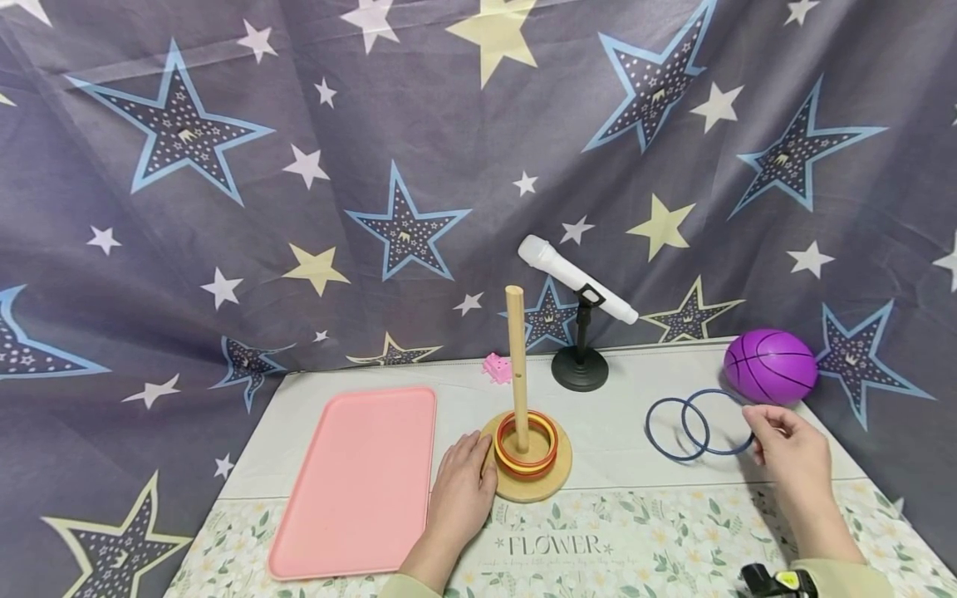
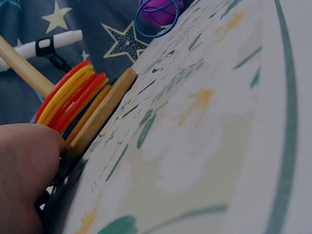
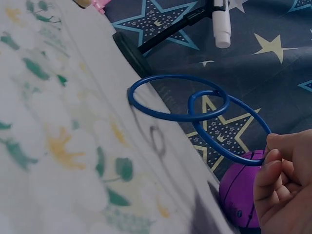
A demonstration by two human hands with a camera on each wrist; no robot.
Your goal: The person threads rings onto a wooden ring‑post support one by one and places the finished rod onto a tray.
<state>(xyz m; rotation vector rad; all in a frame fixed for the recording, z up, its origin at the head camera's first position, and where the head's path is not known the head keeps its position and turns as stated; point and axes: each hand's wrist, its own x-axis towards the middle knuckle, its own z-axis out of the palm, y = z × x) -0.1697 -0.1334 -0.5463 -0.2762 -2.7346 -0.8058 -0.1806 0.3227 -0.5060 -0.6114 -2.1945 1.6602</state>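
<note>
A wooden post (image 1: 517, 353) stands upright on a round wooden base (image 1: 531, 492). Red and yellow rings (image 1: 527, 476) are stacked around its foot, with a bit of blue showing low in the stack in the left wrist view. My left hand (image 1: 458, 494) rests against the left edge of the base, fingers extended, thumb at its rim. At the right, thumb and fingers of my right hand (image 1: 794, 457) pinch a blue ring (image 3: 222, 148) by its edge. A second blue ring (image 3: 170, 117) crosses the held one on its far side from the hand.
Left of the base lies a pink tray (image 1: 359, 490). Behind the post are a small pink object (image 1: 497, 368) and a white microphone (image 1: 576, 276) on a black stand (image 1: 580, 370). A purple ball (image 1: 770, 365) sits beyond my right hand. A starry curtain (image 1: 449, 108) hangs behind the table.
</note>
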